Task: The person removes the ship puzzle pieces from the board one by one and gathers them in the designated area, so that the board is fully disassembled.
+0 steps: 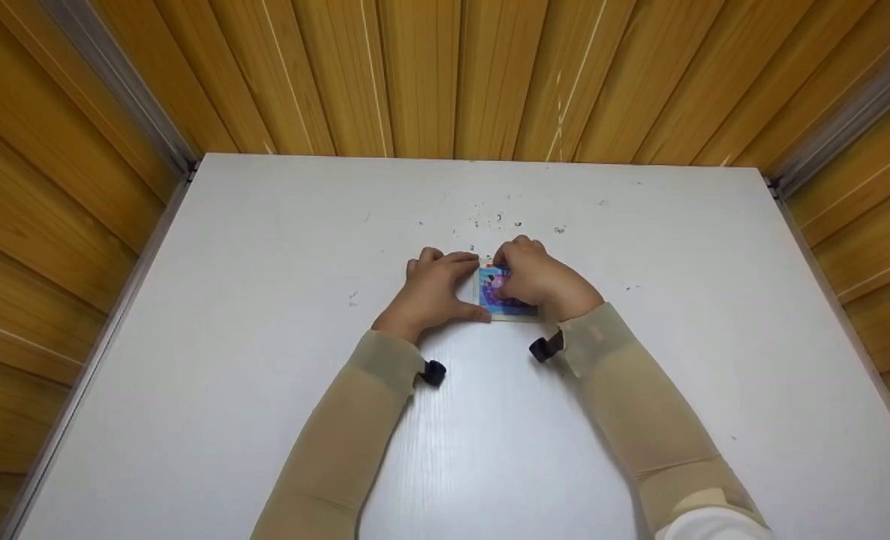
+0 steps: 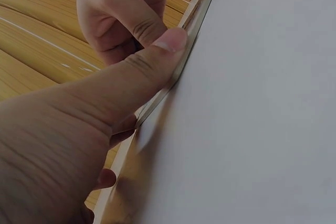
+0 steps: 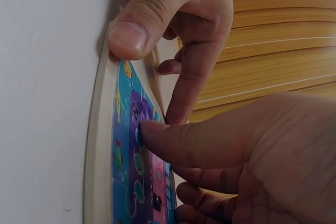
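Observation:
A small jigsaw puzzle (image 1: 512,309) lies in a pale wooden frame (image 3: 97,161) on the table, its picture a blue sea scene with fish and purple and pink shapes. My left hand (image 1: 434,292) grips the left side of the frame, thumb at the near edge and fingers at the far edge. Over the right part of the picture is my right hand (image 1: 542,279). Its thumb (image 3: 173,137) presses on the purple area while the other fingers curl down at the far side. Seams between puzzle pieces show in the right wrist view. The right hand covers much of the picture.
The white table (image 1: 265,247) has small dark marks (image 1: 499,217) beyond the hands. Wood-look panelled walls (image 1: 422,75) stand at the back and both sides. A white round object (image 1: 715,523) shows at the bottom right, over the right sleeve.

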The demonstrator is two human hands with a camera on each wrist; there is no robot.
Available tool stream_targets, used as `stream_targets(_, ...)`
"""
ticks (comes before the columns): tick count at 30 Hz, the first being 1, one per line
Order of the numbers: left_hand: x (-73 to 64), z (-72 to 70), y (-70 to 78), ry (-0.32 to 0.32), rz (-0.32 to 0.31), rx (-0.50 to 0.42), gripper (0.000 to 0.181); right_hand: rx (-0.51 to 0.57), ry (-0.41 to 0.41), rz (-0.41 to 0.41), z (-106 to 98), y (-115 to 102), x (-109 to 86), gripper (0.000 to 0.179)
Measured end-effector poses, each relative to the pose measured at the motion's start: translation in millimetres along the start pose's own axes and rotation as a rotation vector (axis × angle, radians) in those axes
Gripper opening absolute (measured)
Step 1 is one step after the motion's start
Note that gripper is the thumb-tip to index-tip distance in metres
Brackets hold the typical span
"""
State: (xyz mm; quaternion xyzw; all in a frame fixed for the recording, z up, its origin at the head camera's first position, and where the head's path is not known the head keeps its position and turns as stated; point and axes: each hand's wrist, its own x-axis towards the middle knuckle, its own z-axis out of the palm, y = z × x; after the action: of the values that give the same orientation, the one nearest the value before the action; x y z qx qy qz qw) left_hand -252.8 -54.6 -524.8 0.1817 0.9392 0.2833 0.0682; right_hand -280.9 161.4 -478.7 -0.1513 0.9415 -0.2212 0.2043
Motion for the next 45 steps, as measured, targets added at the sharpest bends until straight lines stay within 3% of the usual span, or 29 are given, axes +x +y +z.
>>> stream_targets(8,-1.0,-1.0,0.3,-0.001,0.006,-0.003,0.102,0.002,-0.015,-0.017,-2.8,1.6,-1.0,0.053)
stream_targets(17,-1.0,-2.0,0.6,-0.003,0.005,-0.001,0.103,0.02,-0.024,-0.051,-4.6,2.1,0.2,0.043)
stream_targets(26,-0.6,-0.7,-0.1,-0.004,0.001,-0.002,0.103,0.054,-0.014,-0.018,-3.9,3.1,1.9,0.067)
stream_targets(45,0.3,-1.2,0.1,-0.018,0.002,0.003,0.104,0.071,-0.031,-0.041,-1.8,8.8,4.6,0.067)
